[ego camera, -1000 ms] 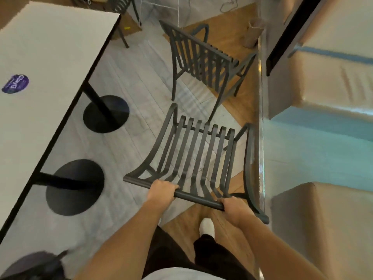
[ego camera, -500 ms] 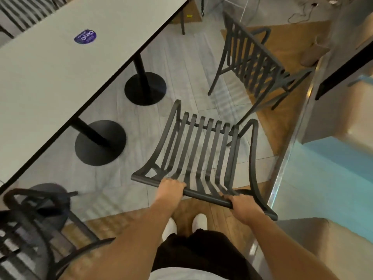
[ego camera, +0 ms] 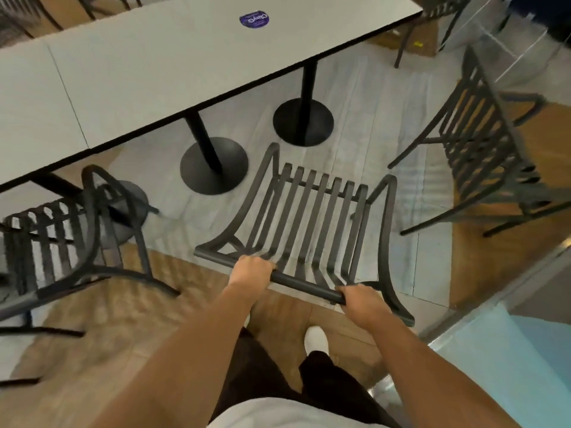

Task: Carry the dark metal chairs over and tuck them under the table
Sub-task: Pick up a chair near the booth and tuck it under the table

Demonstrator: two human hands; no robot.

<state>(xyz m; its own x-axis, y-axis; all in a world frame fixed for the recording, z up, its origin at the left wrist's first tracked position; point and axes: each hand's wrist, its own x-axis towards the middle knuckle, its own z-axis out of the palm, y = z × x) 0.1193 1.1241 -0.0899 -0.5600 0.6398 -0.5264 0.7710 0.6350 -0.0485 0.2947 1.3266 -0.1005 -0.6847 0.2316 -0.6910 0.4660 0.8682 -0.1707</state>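
I hold a dark metal slatted chair in front of me by the top rail of its backrest. My left hand grips the rail left of its middle. My right hand grips the rail's right end. The chair's seat points toward the long white table, whose near edge runs across the upper left. A second dark chair stands at the right. A third dark chair stands at the left, close to the table's edge.
Two round black table bases stand on the grey floor beyond the held chair. A purple sticker lies on the tabletop. A glass partition runs along my right. More chairs show at the top corners.
The view has swung left, so the table now lies across the front and the left chair is fully in view. Both hands keep their grip on the rail.
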